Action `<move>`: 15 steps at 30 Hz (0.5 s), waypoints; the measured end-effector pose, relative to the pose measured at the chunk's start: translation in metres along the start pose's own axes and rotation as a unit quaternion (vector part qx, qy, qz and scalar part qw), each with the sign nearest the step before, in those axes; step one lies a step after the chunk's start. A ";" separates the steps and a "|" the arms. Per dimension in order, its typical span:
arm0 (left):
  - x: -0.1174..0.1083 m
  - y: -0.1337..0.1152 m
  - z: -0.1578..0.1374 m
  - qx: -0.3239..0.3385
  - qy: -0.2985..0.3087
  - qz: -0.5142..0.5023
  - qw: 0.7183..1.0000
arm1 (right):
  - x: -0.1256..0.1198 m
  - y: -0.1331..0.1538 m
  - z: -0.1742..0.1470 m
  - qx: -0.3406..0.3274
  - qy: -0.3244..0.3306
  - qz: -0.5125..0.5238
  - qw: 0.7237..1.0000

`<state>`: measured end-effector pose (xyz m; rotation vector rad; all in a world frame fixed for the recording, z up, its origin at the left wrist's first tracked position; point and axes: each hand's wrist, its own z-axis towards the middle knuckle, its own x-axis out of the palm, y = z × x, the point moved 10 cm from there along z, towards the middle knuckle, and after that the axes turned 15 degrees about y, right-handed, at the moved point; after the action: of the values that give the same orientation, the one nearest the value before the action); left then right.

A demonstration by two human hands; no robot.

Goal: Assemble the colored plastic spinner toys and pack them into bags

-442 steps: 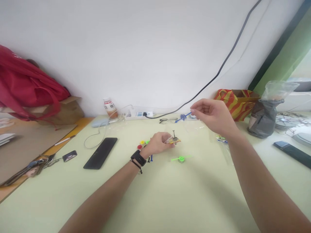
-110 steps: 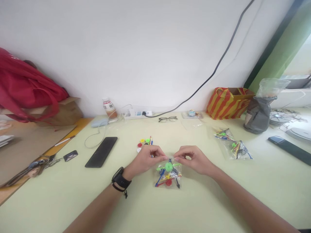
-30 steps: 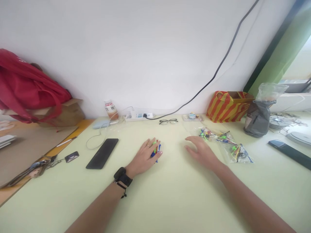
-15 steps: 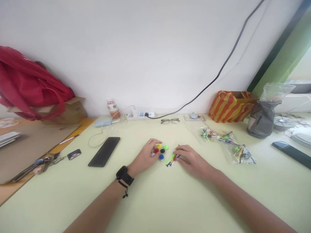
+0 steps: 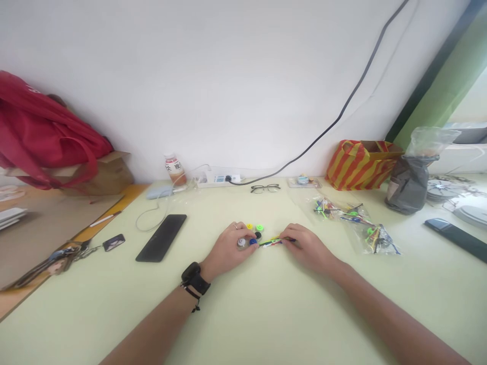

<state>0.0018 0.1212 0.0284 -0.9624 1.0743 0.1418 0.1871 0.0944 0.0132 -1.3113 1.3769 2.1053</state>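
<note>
My left hand point(image 5: 233, 246), wearing a ring and a black wrist watch, curls its thumb and forefinger around a small blue round plastic piece point(image 5: 253, 242). Beside it are a white round piece point(image 5: 241, 243), a yellow one point(image 5: 249, 226), a green one point(image 5: 259, 227) and a black one point(image 5: 258, 235). My right hand point(image 5: 304, 245) pinches a bunch of thin coloured plastic sticks point(image 5: 271, 243), which point left toward my left thumb. Whether the thumb touches the stick ends I cannot tell.
A black phone point(image 5: 162, 238) lies left of my hands. Eyeglasses point(image 5: 265, 188) and a power strip point(image 5: 218, 180) sit by the wall. Clear bags of coloured parts point(image 5: 376, 239) lie to the right, near a striped bag point(image 5: 361, 165) and a dark device point(image 5: 456, 238).
My left hand has shifted slightly right, onto the blue piece, hiding the red one. The sticks have turned from slanting to nearly level, gathered in my right hand.
</note>
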 end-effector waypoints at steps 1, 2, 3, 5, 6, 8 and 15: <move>0.002 0.001 0.001 -0.001 0.002 -0.004 1.000 | -0.002 -0.001 0.000 0.002 -0.004 0.003 1.000; 0.003 0.002 0.001 -0.002 0.002 -0.007 1.000 | -0.003 -0.002 -0.001 0.003 -0.007 0.006 1.000; 0.004 0.003 0.002 -0.002 0.002 -0.008 1.000 | -0.004 -0.003 -0.001 0.005 -0.011 0.009 1.000; 0.004 0.004 0.003 0.002 0.006 -0.010 1.000 | -0.008 -0.006 -0.002 0.018 -0.024 0.013 0.999; 0.004 0.003 0.002 0.005 0.009 -0.011 1.000 | -0.009 -0.009 -0.003 0.029 -0.033 0.014 0.999; 0.005 0.000 0.002 0.013 0.019 -0.011 1.000 | -0.011 -0.016 -0.004 0.050 -0.045 0.016 0.998; 0.004 -0.003 0.000 0.034 0.011 0.004 0.999 | -0.015 -0.032 -0.009 0.108 -0.079 -0.029 0.991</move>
<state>0.0052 0.1181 0.0271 -0.9005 1.0976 0.1007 0.2208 0.1060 0.0069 -1.0635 1.4346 1.9148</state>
